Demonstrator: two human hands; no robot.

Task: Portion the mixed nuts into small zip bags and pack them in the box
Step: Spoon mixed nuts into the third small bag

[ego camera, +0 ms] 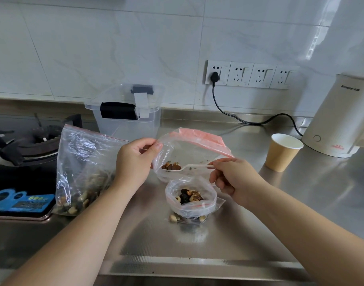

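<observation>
- Pinching the rim of a clear zip bag with a red seal strip (189, 153), the left hand (135, 164) holds it open and lifted above the brushed steel counter (218, 244), frame centre.
- Right hand (232, 182) grips the handle of a white plastic spoon (189, 167); spoon bowl is inside the held bag, loaded with brown mixed nuts (171, 166).
- Small clear zip bag with a red line at the mouth (190, 201) stands open on the counter at 6 o'clock from the held bag, partly filled with nuts and dark dried fruit.
- Large clear zip bag of mixed nuts (82, 172) stands at 9 o'clock, leaning at the edge of the black gas hob (24, 149).
- Clear plastic box with a black latch (125, 112) sits at 11 o'clock, against the wall, well apart from both small bags.
- Brown paper cup (282, 151) at 3 o'clock, just beside a cream electric kettle (338, 118); black cord (239, 116) runs to the white wall sockets (251, 75).
</observation>
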